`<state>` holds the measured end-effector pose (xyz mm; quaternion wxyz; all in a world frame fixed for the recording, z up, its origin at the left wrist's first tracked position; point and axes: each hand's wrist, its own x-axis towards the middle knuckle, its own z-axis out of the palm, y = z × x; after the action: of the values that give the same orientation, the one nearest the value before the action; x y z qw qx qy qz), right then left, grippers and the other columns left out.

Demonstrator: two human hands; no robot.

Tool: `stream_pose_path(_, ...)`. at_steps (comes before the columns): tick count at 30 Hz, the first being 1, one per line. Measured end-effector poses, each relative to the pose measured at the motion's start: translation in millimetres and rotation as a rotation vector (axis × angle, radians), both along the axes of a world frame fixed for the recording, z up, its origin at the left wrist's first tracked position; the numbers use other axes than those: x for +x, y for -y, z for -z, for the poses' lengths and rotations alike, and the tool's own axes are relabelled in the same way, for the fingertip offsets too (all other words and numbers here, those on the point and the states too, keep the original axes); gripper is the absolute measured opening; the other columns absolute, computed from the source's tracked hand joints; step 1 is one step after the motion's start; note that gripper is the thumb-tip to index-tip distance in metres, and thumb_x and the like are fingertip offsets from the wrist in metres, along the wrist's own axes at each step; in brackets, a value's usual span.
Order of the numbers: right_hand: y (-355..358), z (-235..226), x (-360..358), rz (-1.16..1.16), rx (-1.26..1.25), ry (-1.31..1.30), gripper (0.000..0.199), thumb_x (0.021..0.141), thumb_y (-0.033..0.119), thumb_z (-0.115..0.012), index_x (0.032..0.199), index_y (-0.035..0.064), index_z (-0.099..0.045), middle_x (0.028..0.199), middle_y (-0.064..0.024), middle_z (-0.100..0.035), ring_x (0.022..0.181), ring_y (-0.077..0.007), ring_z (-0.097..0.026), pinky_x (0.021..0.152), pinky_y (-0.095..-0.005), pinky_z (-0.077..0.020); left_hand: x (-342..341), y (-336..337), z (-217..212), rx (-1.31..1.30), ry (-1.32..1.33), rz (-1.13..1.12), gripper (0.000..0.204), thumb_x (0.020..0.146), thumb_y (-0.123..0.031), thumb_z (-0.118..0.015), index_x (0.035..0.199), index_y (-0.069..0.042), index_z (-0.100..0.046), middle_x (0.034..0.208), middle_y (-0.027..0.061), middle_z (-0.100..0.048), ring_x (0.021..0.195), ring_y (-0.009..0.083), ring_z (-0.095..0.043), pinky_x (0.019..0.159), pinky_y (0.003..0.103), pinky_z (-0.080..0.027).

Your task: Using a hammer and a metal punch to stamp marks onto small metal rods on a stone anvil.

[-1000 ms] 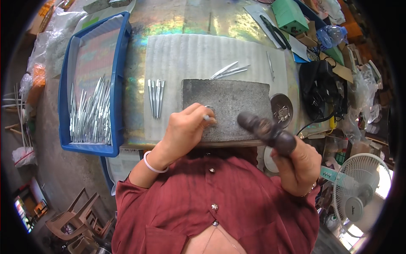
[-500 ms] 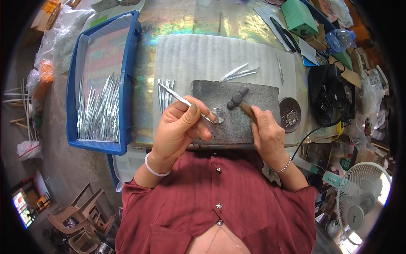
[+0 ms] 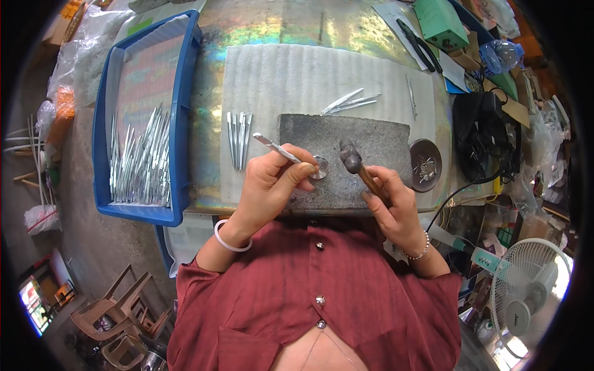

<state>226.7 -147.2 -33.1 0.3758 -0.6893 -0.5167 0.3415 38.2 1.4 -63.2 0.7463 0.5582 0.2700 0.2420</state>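
Note:
My left hand (image 3: 278, 179) is closed in a pinch on a slim silver knife-shaped metal piece (image 3: 272, 146). Its outer end points up and left; the other end is hidden by my fingers, beside a small round shiny metal disc (image 3: 320, 167). That disc sits on a grey stone block (image 3: 297, 133) at the table's near edge. Held by its wooden handle, a small dark-headed hammer (image 3: 351, 157) is in my right hand (image 3: 394, 204), over the block's right half. Several similar slim pieces (image 3: 239, 139) lie in a row left of the block.
A blue tray (image 3: 179, 123) with many slim metal pieces stands left. White foam sheet (image 3: 272, 74) lies under the block, with several loose pieces (image 3: 349, 102) behind it. At right are a dark bowl (image 3: 436, 154) of small pins, black pliers (image 3: 417, 46), a green box (image 3: 439, 25) and a fan (image 3: 526, 290).
My left hand has turned, and the outer end of the metal piece has swung right, uncovering the row behind. The hammer has swung round, its head now nearer me and its handle steeper.

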Motion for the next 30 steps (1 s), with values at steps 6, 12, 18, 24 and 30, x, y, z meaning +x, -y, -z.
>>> stream_pose_path(6,2,-1,-1,0.025,-0.065,-0.164,0.033,0.091,0.010,-0.055,0.120,-0.0007,-0.047,0.088,-0.0137,-0.060,0.074,-0.0223,-0.062,0.067,-0.0291,-0.0471,1,1,12,0.181,-0.095,0.029,0.007,0.089,0.001,-0.055,0.091,0.003,-0.061,0.087,0.0071,-0.063,0.070,0.0116,-0.061,0.064,0.022,-0.051)
stream_pose_path(12,6,1,-4,0.000,-0.026,-0.152,0.033,0.091,0.010,-0.054,0.121,-0.0019,-0.046,0.094,-0.0153,-0.060,0.077,-0.0248,-0.062,0.069,-0.0297,-0.0472,7,2,12,0.378,-0.088,0.014,0.004,0.085,0.004,-0.056,0.086,0.003,-0.060,0.080,0.0075,-0.062,0.066,0.0127,-0.062,0.059,0.023,-0.049)
stream_pose_path(18,6,-3,-5,0.010,-0.012,-0.189,0.033,0.091,0.009,-0.054,0.122,-0.0015,-0.046,0.095,-0.0157,-0.060,0.078,-0.0253,-0.062,0.071,-0.0296,-0.0473,11,5,10,0.853,-0.127,0.014,0.018,0.074,0.009,-0.057,0.088,-0.002,-0.060,0.076,0.0079,-0.059,0.061,0.0214,-0.062,0.053,0.029,-0.050)
stream_pose_path(24,-9,-28,-9,-0.143,0.215,-0.055,0.042,0.083,0.007,-0.067,0.120,0.0001,-0.049,0.093,-0.0141,-0.062,0.075,-0.0239,-0.064,0.066,-0.0307,-0.0498,12,13,8,1.153,-0.271,-0.019,0.023,0.071,0.003,-0.058,0.091,-0.007,-0.060,0.080,0.0071,-0.057,0.061,0.0248,-0.060,0.048,0.034,-0.049)
stream_pose_path(30,-51,-47,-22,-0.234,0.369,0.063,0.030,0.076,0.009,-0.073,0.102,0.0008,-0.060,0.085,-0.0141,-0.062,0.071,-0.0253,-0.064,0.059,-0.0298,-0.0503,13,8,15,1.186,-0.100,0.061,0.025,0.067,0.004,-0.061,0.089,-0.007,-0.059,0.083,0.0073,-0.057,0.073,0.0247,-0.056,0.056,0.033,-0.047)
